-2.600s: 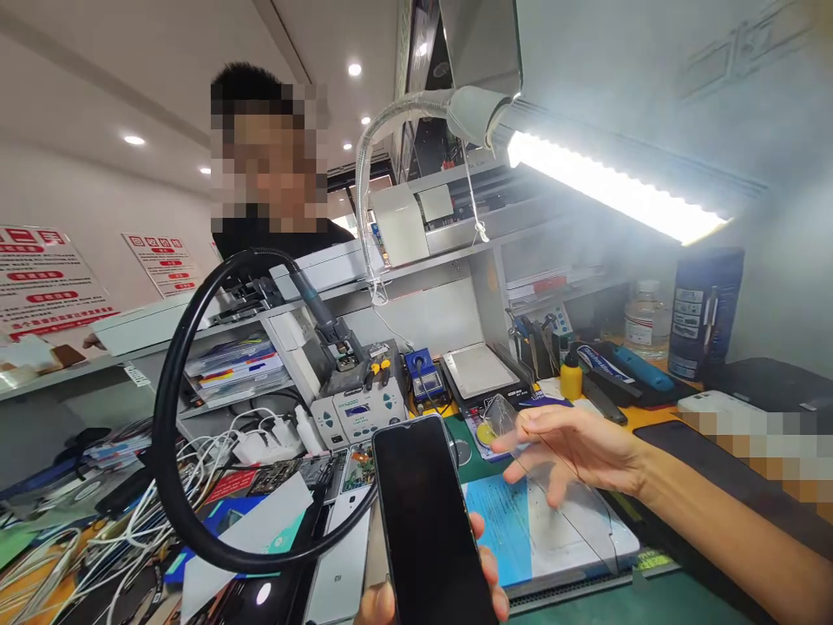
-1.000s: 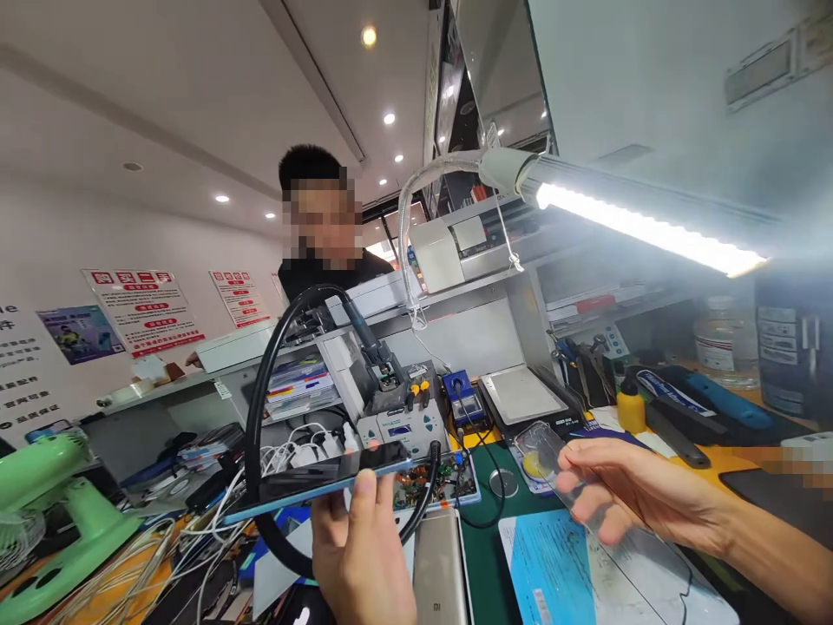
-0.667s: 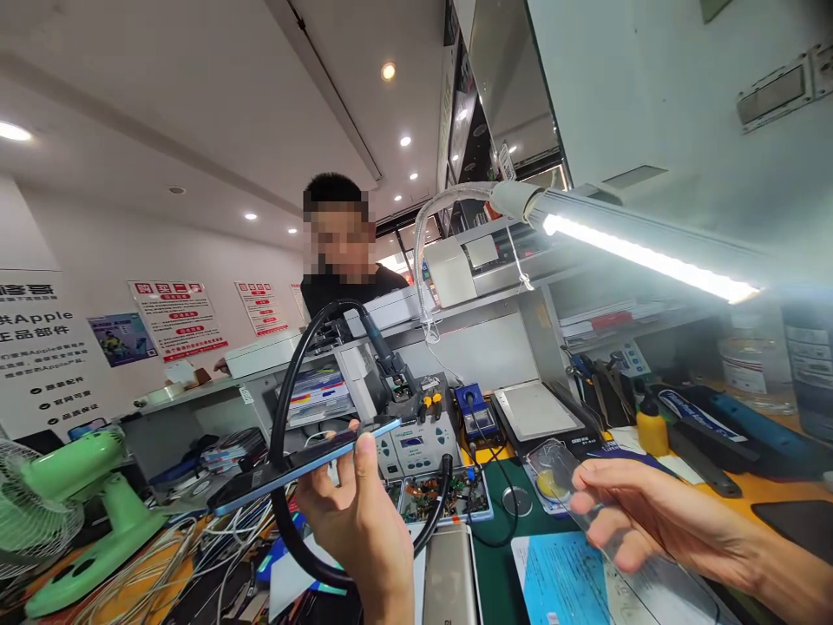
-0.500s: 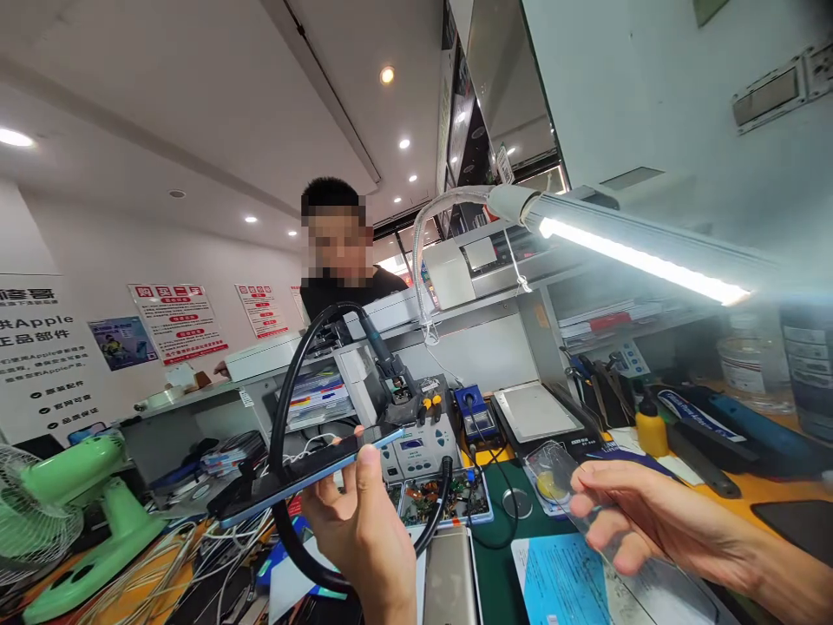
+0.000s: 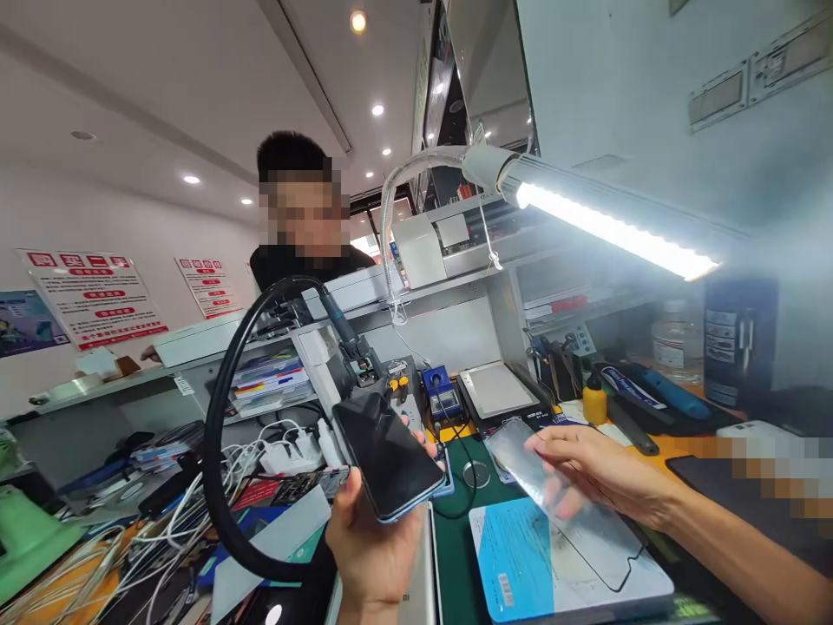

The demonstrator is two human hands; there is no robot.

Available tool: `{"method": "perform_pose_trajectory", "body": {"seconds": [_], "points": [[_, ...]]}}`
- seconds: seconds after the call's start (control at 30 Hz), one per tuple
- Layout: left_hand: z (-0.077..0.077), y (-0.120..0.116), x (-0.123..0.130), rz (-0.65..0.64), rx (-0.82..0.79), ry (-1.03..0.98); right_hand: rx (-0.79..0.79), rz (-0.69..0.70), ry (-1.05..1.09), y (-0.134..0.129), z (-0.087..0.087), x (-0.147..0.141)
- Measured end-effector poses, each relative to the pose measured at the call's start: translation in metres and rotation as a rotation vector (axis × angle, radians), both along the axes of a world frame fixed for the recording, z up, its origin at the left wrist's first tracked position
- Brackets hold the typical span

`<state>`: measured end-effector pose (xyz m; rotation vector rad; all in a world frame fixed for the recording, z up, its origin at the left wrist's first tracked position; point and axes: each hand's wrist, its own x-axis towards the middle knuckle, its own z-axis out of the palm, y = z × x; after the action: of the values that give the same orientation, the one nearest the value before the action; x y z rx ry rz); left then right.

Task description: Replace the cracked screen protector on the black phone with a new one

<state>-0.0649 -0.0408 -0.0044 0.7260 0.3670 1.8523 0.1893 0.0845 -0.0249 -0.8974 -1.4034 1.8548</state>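
Observation:
My left hand (image 5: 374, 555) is closed around a smartphone (image 5: 394, 460), fingers behind and thumb on its left edge. The phone's black screen faces up towards me, and a light blue edge shows along its bottom. Farther right, my right hand (image 5: 589, 473) pinches a clear screen protector (image 5: 517, 456), a thin transparent sheet with a dark line along part of its border. The sheet hangs tilted above a white and blue box (image 5: 521, 564). The two hands are apart.
A hot-air station's black hose (image 5: 214, 451) loops left of the phone. A lit lamp (image 5: 612, 226) hangs overhead at right. Tangled white cables (image 5: 195, 495) cover the left. A blue soldering station (image 5: 439, 391) and a yellow bottle (image 5: 593, 401) stand behind. A person (image 5: 299, 208) is across the counter.
The phone has turned from nearly edge-on to showing its screen, in my left hand. My right hand still holds the clear protector. The view has shifted right and down.

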Motion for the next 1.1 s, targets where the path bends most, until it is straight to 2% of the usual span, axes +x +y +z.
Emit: {"method": "perform_pose_trajectory", "body": {"seconds": [0.1,0.17,0.33,0.47,0.67,0.83,0.97,1.1], "points": [[-0.012,0.006,0.0,-0.268,-0.055,-0.048,0.095,-0.019,-0.144,0.001,-0.008,-0.005],[-0.018,0.008,-0.001,-0.379,-0.058,-0.085,0.179,-0.023,-0.251,0.001,-0.012,-0.008],[-0.031,0.01,-0.002,-0.522,-0.012,-0.154,0.328,-0.057,-0.447,0.003,-0.016,-0.012],[-0.034,0.008,-0.002,-0.617,0.019,-0.191,0.424,-0.053,-0.552,0.001,-0.019,-0.011],[-0.033,0.005,-0.001,-0.691,0.023,-0.259,0.565,-0.076,-0.729,0.0,-0.014,-0.001],[-0.032,0.006,0.0,-0.721,-0.035,-0.329,0.812,-0.079,-0.855,-0.008,0.007,0.005],[-0.03,0.005,0.003,-0.715,-0.117,-0.363,1.077,-0.039,-0.6,-0.025,0.028,-0.01],[-0.024,0.001,0.008,-0.635,-0.18,-0.364,1.434,-0.088,-0.429,-0.037,0.036,-0.036]]}}
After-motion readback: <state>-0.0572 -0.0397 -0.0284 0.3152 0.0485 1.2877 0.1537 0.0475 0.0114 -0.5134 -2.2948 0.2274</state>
